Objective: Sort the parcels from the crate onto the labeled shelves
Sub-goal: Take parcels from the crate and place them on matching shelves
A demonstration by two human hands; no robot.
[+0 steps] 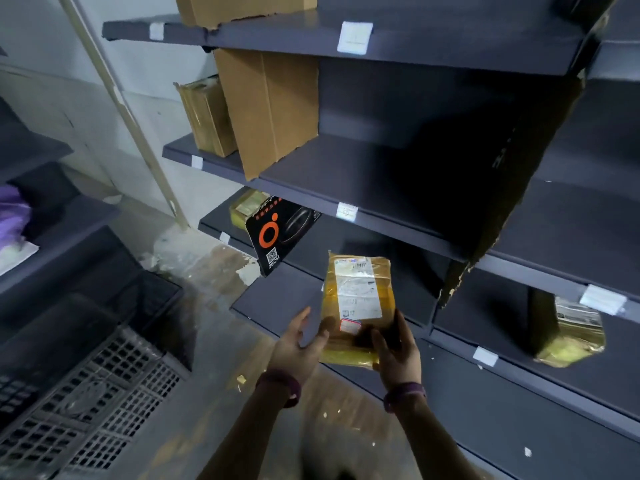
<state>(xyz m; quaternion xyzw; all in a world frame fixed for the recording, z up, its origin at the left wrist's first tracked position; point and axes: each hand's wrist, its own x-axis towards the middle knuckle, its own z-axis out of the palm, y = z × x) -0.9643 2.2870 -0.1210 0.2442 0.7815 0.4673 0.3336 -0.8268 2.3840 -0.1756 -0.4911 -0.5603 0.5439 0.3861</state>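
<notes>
A flat parcel (356, 299) wrapped in yellow tape, with a white shipping label on top, is held in front of the lower grey shelf (277, 306). My right hand (398, 344) grips its near right corner, thumb on top. My left hand (299, 344) is beside its left edge with fingers spread, the thumb touching the parcel's face. A dark slatted crate (86, 386) stands on the floor at lower left.
Grey shelves with white label tags (355, 37) fill the right side. They hold brown cartons (270, 109), a black and orange box (277, 233), a large dark carton (512, 174) and a yellow taped parcel (571, 334). Another shelf unit (52, 216) stands left.
</notes>
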